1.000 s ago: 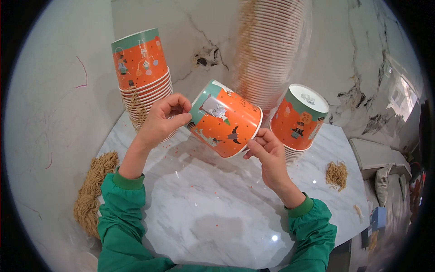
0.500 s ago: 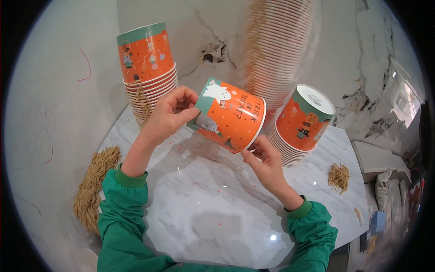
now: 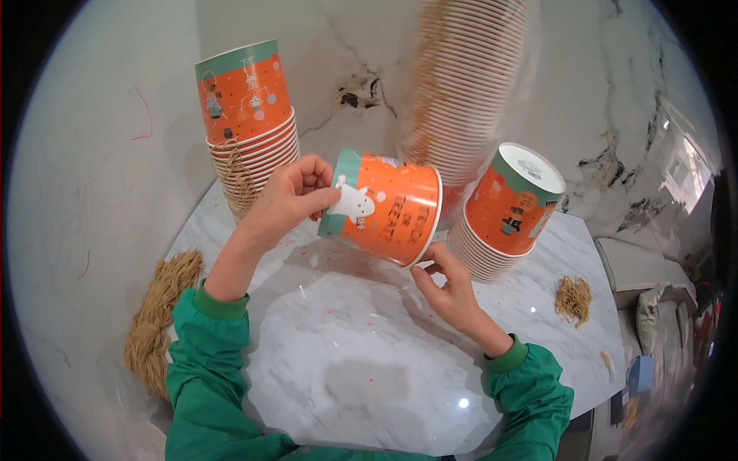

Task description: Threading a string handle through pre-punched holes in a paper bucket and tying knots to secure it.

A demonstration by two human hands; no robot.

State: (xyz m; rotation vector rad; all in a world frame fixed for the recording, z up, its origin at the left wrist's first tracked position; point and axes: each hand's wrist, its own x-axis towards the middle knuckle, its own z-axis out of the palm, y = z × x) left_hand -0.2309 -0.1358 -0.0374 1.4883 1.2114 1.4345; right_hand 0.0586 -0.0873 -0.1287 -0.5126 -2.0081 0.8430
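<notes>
Orange paper cup [image 3: 384, 206] held tilted on its side above the marble table [image 3: 346, 369]. Left hand [image 3: 288, 201] grasps its base; right hand [image 3: 450, 288] pinches its rim. Cup stacks [image 3: 250, 127] stand behind.

Held tipped on its side above the marble tabletop [image 3: 369, 361]: an orange paper cup [image 3: 382, 207] with a teal band at its base end, a white rim and a white ghost figure on its wall. Base end gripped by the left hand [image 3: 288, 201], mouth turned down and right, rim touched from below by the right hand [image 3: 453, 288].
</notes>
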